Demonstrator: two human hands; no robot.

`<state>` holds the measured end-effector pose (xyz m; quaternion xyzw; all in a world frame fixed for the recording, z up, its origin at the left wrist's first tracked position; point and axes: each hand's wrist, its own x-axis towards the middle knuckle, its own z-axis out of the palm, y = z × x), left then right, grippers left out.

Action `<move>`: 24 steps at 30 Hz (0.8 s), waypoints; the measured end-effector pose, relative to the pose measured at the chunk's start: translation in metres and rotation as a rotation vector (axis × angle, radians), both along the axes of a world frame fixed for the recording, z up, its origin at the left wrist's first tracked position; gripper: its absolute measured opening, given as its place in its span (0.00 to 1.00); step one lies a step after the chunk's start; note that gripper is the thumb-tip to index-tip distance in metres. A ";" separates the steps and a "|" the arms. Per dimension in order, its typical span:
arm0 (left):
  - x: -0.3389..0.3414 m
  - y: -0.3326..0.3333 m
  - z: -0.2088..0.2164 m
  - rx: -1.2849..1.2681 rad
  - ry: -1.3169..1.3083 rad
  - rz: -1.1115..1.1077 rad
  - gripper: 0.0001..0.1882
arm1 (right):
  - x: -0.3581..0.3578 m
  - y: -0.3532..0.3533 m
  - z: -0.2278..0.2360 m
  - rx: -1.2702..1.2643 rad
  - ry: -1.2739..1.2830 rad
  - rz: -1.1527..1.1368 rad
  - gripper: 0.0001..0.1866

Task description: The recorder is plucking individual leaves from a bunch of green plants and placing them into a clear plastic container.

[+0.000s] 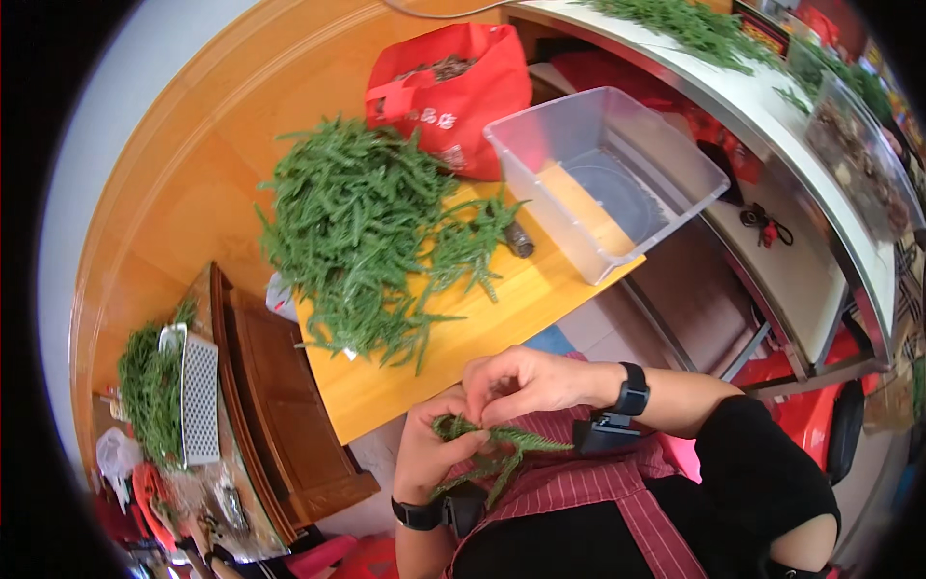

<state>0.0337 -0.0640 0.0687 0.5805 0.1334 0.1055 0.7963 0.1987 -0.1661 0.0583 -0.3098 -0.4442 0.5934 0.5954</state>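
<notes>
Pinching a green sprig (526,441) in left hand (432,446), right hand (529,381) with fingertips pressed together against it

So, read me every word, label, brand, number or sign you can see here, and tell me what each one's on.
Red bag: white characters across its front; I won't copy out printed words.
Dark, red-edged item at the upper right: any markings are too small and blurred to read.
I can't make out any other writing.
</notes>
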 end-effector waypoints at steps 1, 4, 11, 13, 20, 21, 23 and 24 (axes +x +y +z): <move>0.000 0.000 0.000 -0.043 0.021 0.007 0.08 | 0.001 0.000 0.002 -0.018 -0.010 0.023 0.05; -0.002 0.004 -0.007 -0.008 0.006 -0.019 0.08 | 0.003 0.000 0.002 -0.026 -0.020 0.060 0.05; 0.004 -0.001 -0.001 -0.019 -0.009 0.047 0.08 | 0.002 -0.002 0.003 -0.027 -0.072 -0.020 0.02; 0.005 -0.003 0.001 0.057 0.025 0.111 0.08 | 0.000 -0.002 0.005 -0.028 -0.098 -0.071 0.02; 0.013 -0.017 0.012 0.901 0.050 0.522 0.07 | -0.011 0.004 -0.004 -0.028 -0.057 -0.319 0.04; 0.016 -0.018 0.012 0.948 0.022 0.577 0.07 | -0.011 0.004 -0.005 -0.026 -0.126 -0.364 0.04; 0.020 -0.013 0.009 0.915 0.027 0.561 0.07 | -0.008 0.000 0.004 -0.145 -0.165 -0.382 0.00; 0.018 -0.012 0.010 0.888 0.003 0.543 0.07 | -0.008 -0.002 0.014 -0.179 -0.116 -0.357 0.04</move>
